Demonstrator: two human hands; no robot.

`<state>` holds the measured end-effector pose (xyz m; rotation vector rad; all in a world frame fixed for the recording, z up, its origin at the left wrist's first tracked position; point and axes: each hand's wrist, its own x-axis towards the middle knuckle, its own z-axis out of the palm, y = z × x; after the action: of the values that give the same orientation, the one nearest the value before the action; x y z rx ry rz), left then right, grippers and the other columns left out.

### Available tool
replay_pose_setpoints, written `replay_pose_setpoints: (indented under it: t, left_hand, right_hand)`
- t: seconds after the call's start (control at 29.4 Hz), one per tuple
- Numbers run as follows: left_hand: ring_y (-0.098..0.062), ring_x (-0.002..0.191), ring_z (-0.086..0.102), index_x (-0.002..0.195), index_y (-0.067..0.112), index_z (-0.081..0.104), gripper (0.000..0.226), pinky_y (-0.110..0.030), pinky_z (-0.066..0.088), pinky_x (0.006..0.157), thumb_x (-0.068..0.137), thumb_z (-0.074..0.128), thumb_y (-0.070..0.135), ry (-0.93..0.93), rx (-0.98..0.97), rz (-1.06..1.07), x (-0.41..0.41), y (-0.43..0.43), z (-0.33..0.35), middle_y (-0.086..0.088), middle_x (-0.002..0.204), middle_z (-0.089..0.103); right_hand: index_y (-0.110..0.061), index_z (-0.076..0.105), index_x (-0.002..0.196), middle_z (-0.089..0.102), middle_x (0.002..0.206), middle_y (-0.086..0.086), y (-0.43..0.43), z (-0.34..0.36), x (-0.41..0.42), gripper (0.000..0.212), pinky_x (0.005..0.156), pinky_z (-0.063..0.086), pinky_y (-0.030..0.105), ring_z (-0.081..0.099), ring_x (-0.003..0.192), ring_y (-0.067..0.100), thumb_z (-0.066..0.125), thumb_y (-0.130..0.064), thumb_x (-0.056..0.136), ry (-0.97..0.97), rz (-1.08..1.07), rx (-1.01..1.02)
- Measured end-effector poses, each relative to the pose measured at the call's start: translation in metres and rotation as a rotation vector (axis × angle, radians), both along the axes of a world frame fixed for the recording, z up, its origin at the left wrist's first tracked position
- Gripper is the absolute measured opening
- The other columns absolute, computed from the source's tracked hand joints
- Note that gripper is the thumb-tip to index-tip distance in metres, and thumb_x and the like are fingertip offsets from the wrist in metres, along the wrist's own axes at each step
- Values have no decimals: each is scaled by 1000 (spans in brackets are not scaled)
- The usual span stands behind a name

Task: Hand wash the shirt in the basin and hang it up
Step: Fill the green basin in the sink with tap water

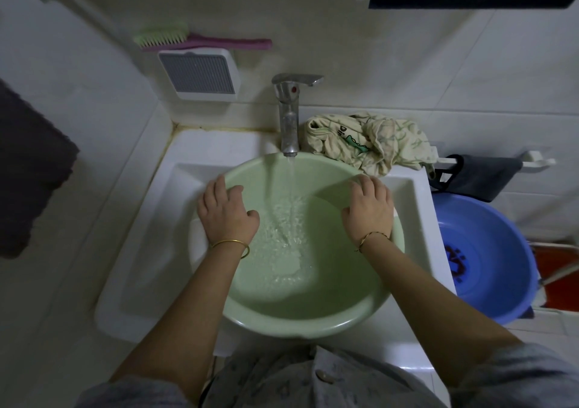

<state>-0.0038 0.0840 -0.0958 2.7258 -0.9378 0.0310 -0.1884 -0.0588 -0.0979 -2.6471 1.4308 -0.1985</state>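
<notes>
**Grey top and two hands at the green basin**

Grey patterned top (282,382) with one button is filling the bottom edge, and two bare arms are reaching out from it. A thin gold bangle (230,244) is sitting on the left wrist, and one more is sitting on the right wrist.

The left hand (225,211) is gripping the left rim of the round pale green plastic basin (300,326), with the fingers over the outside and the thumb inside. The right hand (371,208) is gripping the right rim the same way. The basin is sitting inside the square white sink (147,219).

Water (282,241) is pouring from the shiny metal tap (289,116) and bubbling in the basin between the two hands.

The crumpled cream shirt with green leaves (369,141) is lying on the sink ledge, just right of the tap and just behind the right hand, outside the basin.

A big round blue plastic basin (501,266) is sitting lower down, right of the sink.

On the far wall a white boxy holder (200,74) is hanging, with a green brush (163,36) and a pink brush (232,43) lying on top.
</notes>
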Motion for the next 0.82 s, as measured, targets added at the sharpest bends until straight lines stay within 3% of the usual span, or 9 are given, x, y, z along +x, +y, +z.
replay_pose_setpoints:
  t: [0.82]
  left_hand:
    - [-29, 140, 23, 124, 17, 57, 58, -42, 11, 114, 67, 66, 19, -2, -12, -3, 0, 0, -1, -11, 149, 33]
  right_hand:
    - [-8, 47, 133, 37, 146, 12, 0, 1, -1, 55, 115, 16, 43, 25, 138, 33, 57, -16, 80, 21, 2, 16]
